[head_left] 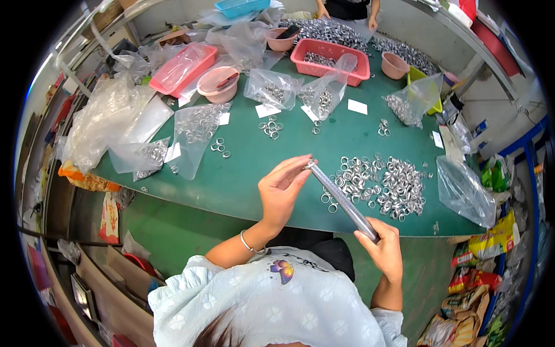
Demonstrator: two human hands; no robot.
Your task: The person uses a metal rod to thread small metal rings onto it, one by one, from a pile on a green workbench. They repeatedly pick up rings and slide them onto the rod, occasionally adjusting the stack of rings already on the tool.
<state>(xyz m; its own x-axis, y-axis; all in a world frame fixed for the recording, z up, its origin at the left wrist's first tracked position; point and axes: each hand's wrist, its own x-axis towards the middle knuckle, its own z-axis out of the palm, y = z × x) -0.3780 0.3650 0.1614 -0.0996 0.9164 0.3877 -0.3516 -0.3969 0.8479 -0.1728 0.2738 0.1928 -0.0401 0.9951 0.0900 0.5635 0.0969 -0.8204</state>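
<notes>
My right hand (384, 247) is closed round the thick lower end of a grey metal ring mandrel (344, 201), which slants up to the left. At its thin tip, my left hand (280, 192) pinches what looks like a small silver ring (310, 165); the fingers partly hide it. Just right of the mandrel, a dense pile of silver rings (403, 188) lies on the green table (254, 168). A looser spread of rings (354, 173) adjoins that pile, part of it close beside the mandrel.
Small ring groups (270, 127) lie near white paper slips (357, 106) and clear bags of rings (199, 124). Farther back stand a pink tub (359, 74), a pink bowl (218, 95) and a large ring heap (329, 32). A co-worker's hand (372, 24) shows there. An empty-looking bag (465, 191) lies right.
</notes>
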